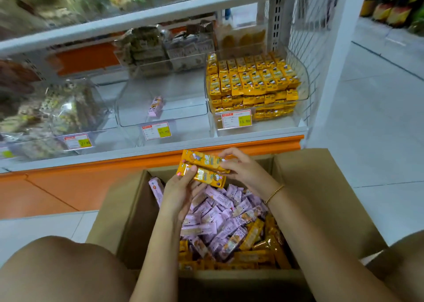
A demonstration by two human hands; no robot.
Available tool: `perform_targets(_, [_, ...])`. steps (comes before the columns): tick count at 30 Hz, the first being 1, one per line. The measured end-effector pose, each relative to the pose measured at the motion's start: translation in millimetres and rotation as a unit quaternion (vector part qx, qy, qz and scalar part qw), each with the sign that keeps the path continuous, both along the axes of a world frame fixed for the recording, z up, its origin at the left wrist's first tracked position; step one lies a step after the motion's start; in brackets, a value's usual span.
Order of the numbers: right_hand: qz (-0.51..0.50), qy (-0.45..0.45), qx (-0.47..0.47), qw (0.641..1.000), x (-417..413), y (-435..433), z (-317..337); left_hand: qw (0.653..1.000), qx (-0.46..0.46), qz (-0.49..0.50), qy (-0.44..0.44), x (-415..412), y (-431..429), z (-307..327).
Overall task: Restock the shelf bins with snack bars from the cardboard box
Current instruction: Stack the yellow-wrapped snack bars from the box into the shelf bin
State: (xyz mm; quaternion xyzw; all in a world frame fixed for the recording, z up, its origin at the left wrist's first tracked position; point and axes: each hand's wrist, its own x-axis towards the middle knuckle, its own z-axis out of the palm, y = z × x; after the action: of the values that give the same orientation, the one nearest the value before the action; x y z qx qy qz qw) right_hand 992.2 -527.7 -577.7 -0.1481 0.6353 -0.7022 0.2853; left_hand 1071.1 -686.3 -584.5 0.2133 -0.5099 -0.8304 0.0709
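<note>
The cardboard box (pixel 321 198) stands open on the floor between the person's knees, at six o'clock in the view. Inside it many lilac snack bars (pixel 220 212) lie in a loose heap. Toward five o'clock of the box there are also orange-wrapped bars (pixel 270 249), partly under the lilac ones.

Over the far edge of the box, at twelve o'clock from its middle, both hands hold two orange snack bars (pixel 203 160), laid long side against long side. The left hand (pixel 181 187) grips their left end: the thumb lies on top of the nearer bar and the fingers curl beneath. The right hand (pixel 243 171) holds their right end with bent fingers. A thin gold bracelet (pixel 274 194) is on its wrist.

On the shelf beyond the box stand three clear bins in a row. The right bin (pixel 302 81), at one o'clock from the hands, is filled almost to its rim with yellow-orange bars (pixel 252 81) in tidy rows. The middle bin (pixel 183 109), at twelve o'clock, holds one single lilac bar (pixel 156 105). The left bin (pixel 102 107), at ten o'clock, holds greenish-brown packets (pixel 59 109), too blurred to name. On the front of each bin is a price label (pixel 236 119) with a yellow field. Below the shelf runs an orange plinth (pixel 68 187), just behind the box.
</note>
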Motion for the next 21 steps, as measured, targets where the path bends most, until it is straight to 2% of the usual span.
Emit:
perform_targets(3, [0.026,0.074,0.044,0.996,4.6,-3.8,0.9,0.999,0.006,0.029,0.011,-2.5,-1.1,6.7])
perform_targets(5, [0.011,0.108,0.064,0.992,4.8,-5.1,1.8,0.999,0.004,0.045,0.010,-4.7,-1.3,10.0])
perform_targets(7, [-0.022,0.181,0.095,0.979,3.7,-6.1,4.4,0.999,0.003,0.050,0.016,-8.0,-0.9,15.9])
perform_targets(10, [-0.038,0.292,0.147,0.944,2.5,-4.6,15.3,0.998,-0.013,0.057,0.016,-18.5,1.3,30.1])
perform_targets(12, [-0.046,0.368,0.204,0.906,1.2,-3.0,25.5,0.997,-0.034,0.063,0.013,-29.0,3.8,42.0])
perform_targets(15, [-0.142,0.442,0.218,0.858,-6.7,0.2,42.0,0.996,-0.071,0.020,0.057,-50.8,9.1,66.2])
perform_targets(17, [-0.216,0.459,0.221,0.833,-19.7,3.5,55.9,0.986,-0.135,-0.017,0.092,-68.9,10.2,82.2])
perform_targets(18, [-0.248,0.458,0.228,0.823,-28.8,5.6,64.1,0.974,-0.207,-0.014,0.092,-80.3,8.2,87.1])
perform_targets(21, [-0.319,0.416,0.269,0.808,-66.7,11.4,90.6,0.891,-0.449,0.050,0.051,-113.6,-1.0,91.9])
